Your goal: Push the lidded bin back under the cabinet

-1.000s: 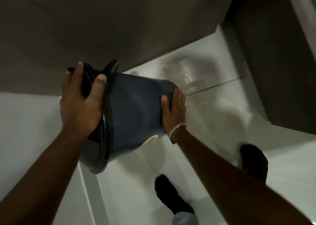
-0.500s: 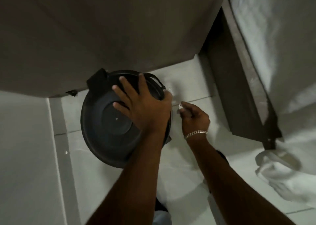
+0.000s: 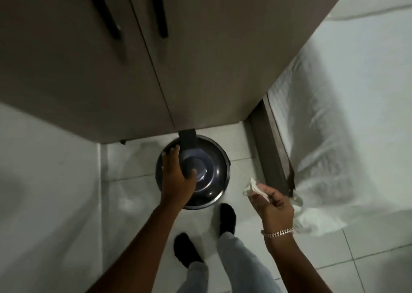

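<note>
Bin [image 3: 207, 170] under left hand [image 3: 176, 181], paper [image 3: 253, 189] pinched in right hand [image 3: 273, 206].
Left fingers spread flat on the domed lid; light, stiff plastic, probably slick, best gripped at the rim.

The bin [image 3: 209, 172] sits tight against the cabinet [image 3: 200, 70] at 12 o'clock. The wall [image 3: 44, 181] blocks 9 o'clock. The bed [image 3: 345, 114] blocks 3 o'clock. Open floor [image 3: 356, 259] lies at 5 o'clock.
</note>
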